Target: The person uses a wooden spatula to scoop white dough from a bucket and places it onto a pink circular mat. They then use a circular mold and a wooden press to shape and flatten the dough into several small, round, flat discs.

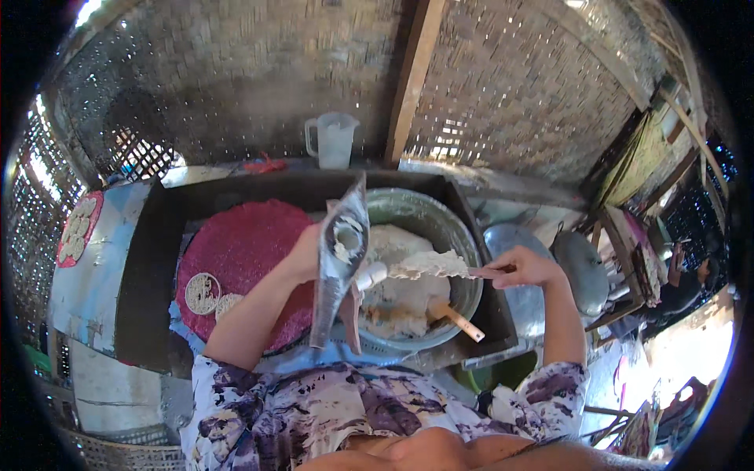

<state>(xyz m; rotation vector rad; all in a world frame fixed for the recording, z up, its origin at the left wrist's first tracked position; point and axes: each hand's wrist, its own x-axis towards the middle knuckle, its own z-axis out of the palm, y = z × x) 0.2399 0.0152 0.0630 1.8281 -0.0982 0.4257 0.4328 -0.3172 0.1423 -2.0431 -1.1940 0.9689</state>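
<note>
L hand [306, 253] grips 1 bag [339, 259]; R hand [528, 267] grips 1 stick [440, 265]; 2 discs [203, 293].

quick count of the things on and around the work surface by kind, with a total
Metal basins of white dough: 1
Round red mats: 2
Lacy white discs on the big mat: 2
Clear measuring jugs: 1
Metal press held in the left hand: 1
Dough-coated sticks in the right hand: 1
Wooden handles in the basin: 1
Total: 9
</note>
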